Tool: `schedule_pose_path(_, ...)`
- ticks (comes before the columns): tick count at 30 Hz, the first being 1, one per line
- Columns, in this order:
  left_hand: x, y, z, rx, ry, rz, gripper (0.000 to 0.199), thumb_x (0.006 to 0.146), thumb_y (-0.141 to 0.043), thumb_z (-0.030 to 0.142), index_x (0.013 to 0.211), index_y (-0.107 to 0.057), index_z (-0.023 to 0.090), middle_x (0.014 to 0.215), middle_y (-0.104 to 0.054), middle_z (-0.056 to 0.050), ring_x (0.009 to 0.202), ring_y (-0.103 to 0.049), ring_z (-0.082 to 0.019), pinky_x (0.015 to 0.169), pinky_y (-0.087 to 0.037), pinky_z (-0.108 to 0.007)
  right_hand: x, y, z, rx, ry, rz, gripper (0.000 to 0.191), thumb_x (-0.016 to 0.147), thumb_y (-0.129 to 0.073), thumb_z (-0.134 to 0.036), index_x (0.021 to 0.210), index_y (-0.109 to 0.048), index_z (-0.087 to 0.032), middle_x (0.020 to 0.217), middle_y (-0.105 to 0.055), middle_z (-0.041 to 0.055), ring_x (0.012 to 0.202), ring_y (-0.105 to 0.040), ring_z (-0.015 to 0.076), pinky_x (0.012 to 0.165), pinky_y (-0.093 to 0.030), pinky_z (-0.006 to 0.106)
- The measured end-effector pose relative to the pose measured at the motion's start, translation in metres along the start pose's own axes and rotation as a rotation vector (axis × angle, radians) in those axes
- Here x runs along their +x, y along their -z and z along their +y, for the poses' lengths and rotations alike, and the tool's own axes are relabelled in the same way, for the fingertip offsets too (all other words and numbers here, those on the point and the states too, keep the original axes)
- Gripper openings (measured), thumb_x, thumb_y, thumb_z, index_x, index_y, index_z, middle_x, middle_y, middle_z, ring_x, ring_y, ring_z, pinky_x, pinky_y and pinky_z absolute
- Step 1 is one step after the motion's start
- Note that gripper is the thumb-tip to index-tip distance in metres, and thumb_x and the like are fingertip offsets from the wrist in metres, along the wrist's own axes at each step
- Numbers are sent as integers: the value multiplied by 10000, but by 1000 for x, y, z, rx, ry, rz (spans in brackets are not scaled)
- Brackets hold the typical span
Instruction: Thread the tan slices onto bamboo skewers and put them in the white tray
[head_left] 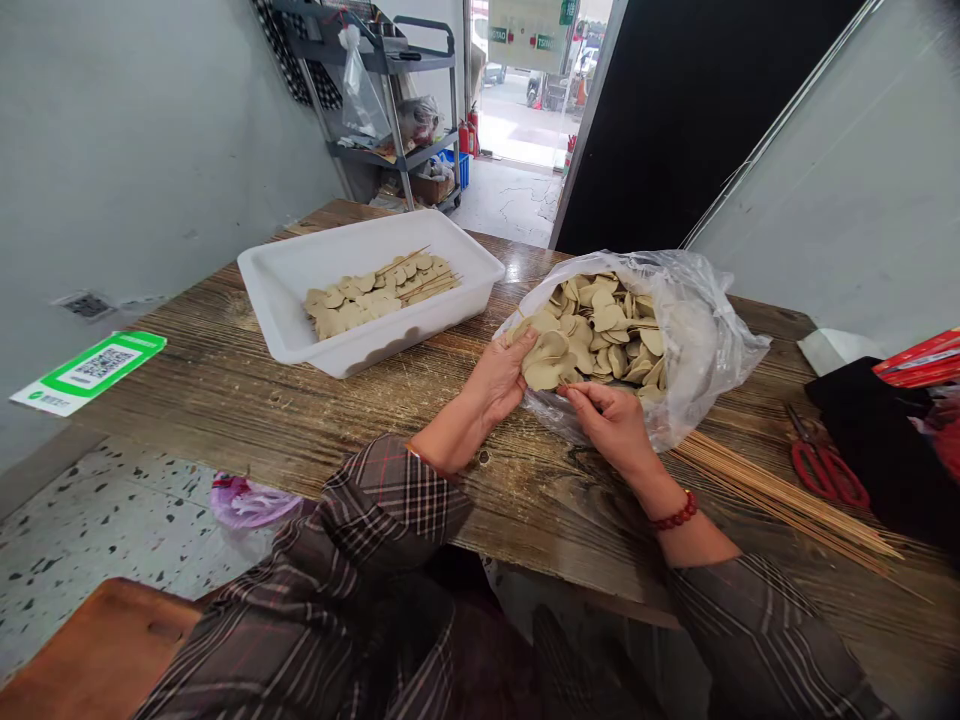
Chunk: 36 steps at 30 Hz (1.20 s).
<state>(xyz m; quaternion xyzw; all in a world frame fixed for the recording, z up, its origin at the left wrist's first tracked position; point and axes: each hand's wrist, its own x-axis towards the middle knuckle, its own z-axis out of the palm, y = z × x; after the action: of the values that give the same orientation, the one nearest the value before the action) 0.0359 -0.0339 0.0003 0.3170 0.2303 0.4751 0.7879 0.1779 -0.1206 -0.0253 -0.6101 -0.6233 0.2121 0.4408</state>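
Observation:
Between the fingers and thumb of my left hand (501, 380) are several thin, round beige slices (546, 360), fanned over one another at the mouth of a clear plastic bag (697, 340). My right hand (613, 425) is closed in a pinch just beside them, on what looks like the end of a thin bamboo skewer; most of it is hidden. Loose slices of the same kind (611, 318) fill the bag. To the left, a white plastic tub (367, 345) contains skewered slices (360, 305), with bare stick ends pointing right.
A bundle of bamboo skewers (787, 495) lies right of my right hand. Beyond it are red-handled scissors (829, 470) and a black box (885, 440). A green QR card (94, 372) is at the left table edge. A grey trolley (382, 110) stands behind the wooden table (315, 425).

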Motion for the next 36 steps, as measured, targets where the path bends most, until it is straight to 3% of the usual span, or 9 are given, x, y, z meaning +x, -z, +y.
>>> schedule_pose_path(6,-2,-6,-6,14,45,22,240,824,-690,269,1020,-687,129,938,-751,-98,995,-700,-233,897,-567,-357,2,1,-3,10,-10,20,325,872,-545,-408,777,-724,-154,538,-560,-16,514,-471,120,496,-336,233)
schedule_pose_path(11,1,-3,-3,41,51,2,250,820,-700,300,989,-679,117,967,-745,-106,973,-698,-208,885,-552,-311,4,7,1,24,-27,45,319,863,-565,-418,795,-718,-147,534,-533,-16,521,-465,120,482,-321,228)
schedule_pose_path(17,8,14,12,192,-41,75,264,841,-666,351,985,-636,133,947,-734,-100,816,-698,-142,802,-542,-273,13,27,10,76,-92,246,342,861,-583,-446,825,-722,-135,495,-475,-41,466,-397,94,468,-303,226)
schedule_pose_path(22,14,26,8,566,-220,72,204,803,-661,297,931,-676,139,862,-718,-59,727,-644,-123,728,-522,-254,18,34,13,147,-104,351,374,842,-605,-483,856,-732,-131,470,-482,-40,443,-400,98,452,-307,232)
schedule_pose_path(25,18,29,2,985,-389,16,179,761,-656,222,914,-722,154,924,-723,-70,843,-641,-181,841,-508,-326,18,33,11,152,-98,346,362,842,-605,-471,853,-732,-132,465,-477,-44,437,-394,95,448,-301,233)
schedule_pose_path(29,21,29,-2,1434,-543,-171,313,742,-633,148,1038,-729,187,1156,-700,-87,1102,-590,-257,1032,-411,-431,18,31,10,141,-97,327,343,848,-593,-460,820,-722,-143,464,-475,-44,435,-401,94,449,-298,232)
schedule_pose_path(36,23,34,-2,1609,-561,-340,372,776,-630,185,1142,-700,198,1248,-667,-105,1162,-570,-266,1055,-386,-467,19,31,9,111,-78,319,339,849,-587,-452,801,-718,-142,464,-497,-38,434,-421,94,457,-311,233)
